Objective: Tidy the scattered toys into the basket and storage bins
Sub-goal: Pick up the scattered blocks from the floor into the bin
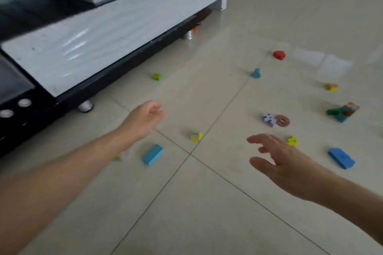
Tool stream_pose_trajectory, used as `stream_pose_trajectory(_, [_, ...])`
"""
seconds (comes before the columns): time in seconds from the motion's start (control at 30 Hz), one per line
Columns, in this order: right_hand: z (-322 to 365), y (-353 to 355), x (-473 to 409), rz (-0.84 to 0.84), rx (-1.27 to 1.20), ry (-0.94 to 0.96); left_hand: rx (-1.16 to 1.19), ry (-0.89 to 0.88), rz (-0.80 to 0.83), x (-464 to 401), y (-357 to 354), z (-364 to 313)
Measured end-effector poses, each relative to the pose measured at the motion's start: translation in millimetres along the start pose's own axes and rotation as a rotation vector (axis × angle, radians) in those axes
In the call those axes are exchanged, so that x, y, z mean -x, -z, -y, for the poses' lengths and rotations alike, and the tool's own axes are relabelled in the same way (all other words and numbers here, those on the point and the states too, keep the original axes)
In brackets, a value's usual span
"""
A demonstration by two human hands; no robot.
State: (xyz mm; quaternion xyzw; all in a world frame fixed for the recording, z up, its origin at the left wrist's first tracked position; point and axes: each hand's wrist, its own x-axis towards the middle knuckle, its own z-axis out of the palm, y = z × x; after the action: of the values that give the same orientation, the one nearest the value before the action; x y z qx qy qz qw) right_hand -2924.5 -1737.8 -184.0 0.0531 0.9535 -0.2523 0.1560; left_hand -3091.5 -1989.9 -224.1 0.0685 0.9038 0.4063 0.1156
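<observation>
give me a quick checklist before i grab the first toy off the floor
1. Left hand free: ok, loosely curled, holds nothing.
2. Right hand free: ok, fingers spread, empty.
3. Toy within easy reach: ok, yellow block lies between the hands, light blue block below the left hand.
4. Path to them clear: ok, bare floor tiles around both.
5. Basket or storage bins located: not ok, none in view.
6. Stray pieces under the cabinet: cannot tell, something small and orange shows there, blurred.
</observation>
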Motion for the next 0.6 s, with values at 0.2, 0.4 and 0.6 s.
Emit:
stream_pose_trajectory(0.2, [72,-61,-67,0.131,-0.025,0.141,-0.186,0.269,-0.278,39,47,131])
stream_pose_trajectory(0.4, [130,-129,-117,0.123,-0.043,0.242,-0.279,0.403,-0.460,109,52,202])
stream_pose_trajectory(0.6, [150,-184,-144,0.175,0.238,0.208,-0.120,0.607,-0.590,174,56,237])
